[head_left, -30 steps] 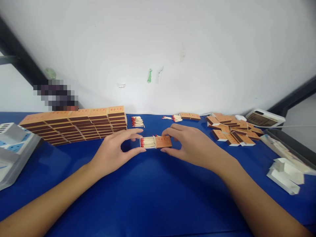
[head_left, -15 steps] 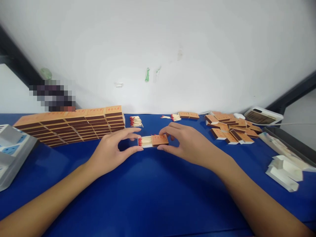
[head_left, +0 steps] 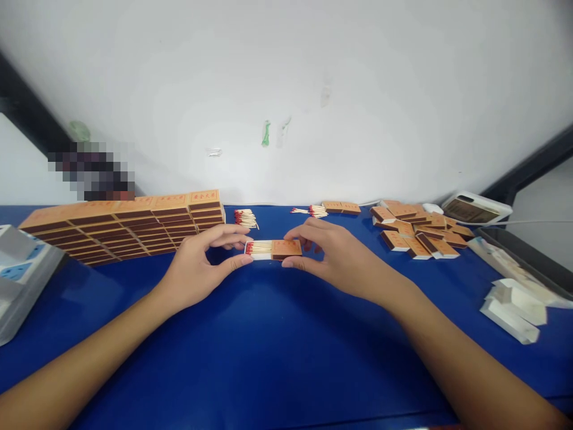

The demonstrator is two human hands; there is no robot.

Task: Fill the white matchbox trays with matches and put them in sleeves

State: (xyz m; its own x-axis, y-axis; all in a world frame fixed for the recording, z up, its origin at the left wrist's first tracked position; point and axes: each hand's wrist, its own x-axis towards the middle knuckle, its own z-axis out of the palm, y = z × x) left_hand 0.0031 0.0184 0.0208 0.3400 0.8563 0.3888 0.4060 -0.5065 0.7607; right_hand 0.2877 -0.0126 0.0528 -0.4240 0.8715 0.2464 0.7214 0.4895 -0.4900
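Between my two hands a matchbox (head_left: 286,248) lies level, its tray half slid out to the left. Red-headed matches (head_left: 260,247) lie side by side in the exposed part of the white tray, heads to the left. My left hand (head_left: 212,254) has thumb and fingers at the tray's left end. My right hand (head_left: 329,254) grips the orange-brown sleeve by its long sides, thumb in front and fingers behind. Behind the left fingers a small pile of loose matches (head_left: 245,218) rests on the blue table (head_left: 277,346). Another loose pile (head_left: 317,211) is beyond my right hand.
Stacked matchboxes (head_left: 129,230) form a wall at the left, beside a power strip (head_left: 22,269). Two matchboxes (head_left: 341,208) lie by the back wall. At the right are a heap of matchboxes (head_left: 416,230), a phone-like device (head_left: 477,208) with a cable, and white empty trays (head_left: 514,307).
Both hands and the matchbox have shifted slightly left and away from me. A red match tip seen at the sleeve's back edge no longer shows.
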